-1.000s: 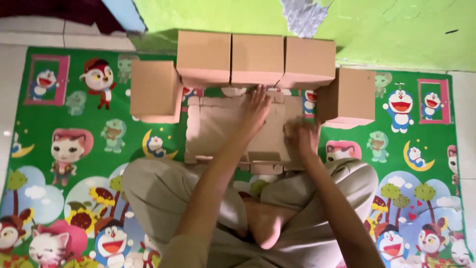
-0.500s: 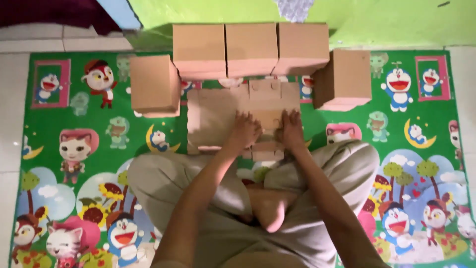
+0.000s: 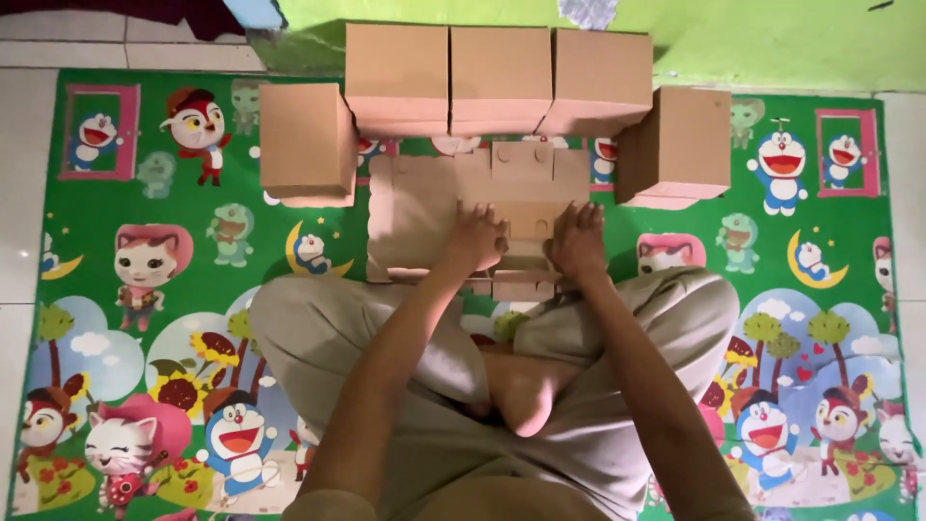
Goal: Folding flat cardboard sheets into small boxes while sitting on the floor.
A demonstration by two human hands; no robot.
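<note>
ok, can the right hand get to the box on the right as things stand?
Probably yes. The right hand rests on the flat cardboard, and the right box stands just beyond and to its right, with only bare mat between them.

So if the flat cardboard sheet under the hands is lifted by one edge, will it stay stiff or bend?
The flat cardboard sheet looks thin and creased into panels, so it would probably fold along those lines. It seems light for its size. Lying flat on the play mat, it should slide rather than tip.
</note>
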